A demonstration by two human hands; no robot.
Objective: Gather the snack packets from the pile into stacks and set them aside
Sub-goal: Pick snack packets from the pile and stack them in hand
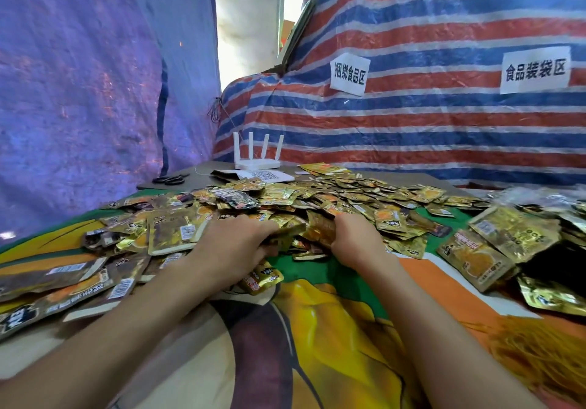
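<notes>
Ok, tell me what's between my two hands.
In the head view, a bunch of gold packets sits between the left hand and right hand, gripped from both sides. Nearer the wrists, green cloth shows.

Well beyond my right hand (355, 240), on the red, white and blue striped tarpaulin (412, 123), I read a white paper sign (348, 74): 捆绑食品区. Farther right, a second white paper sign (534, 69) says 食品装袋区. Print on the gold foil snack packets (348, 196) I grip is too blurred.
</notes>
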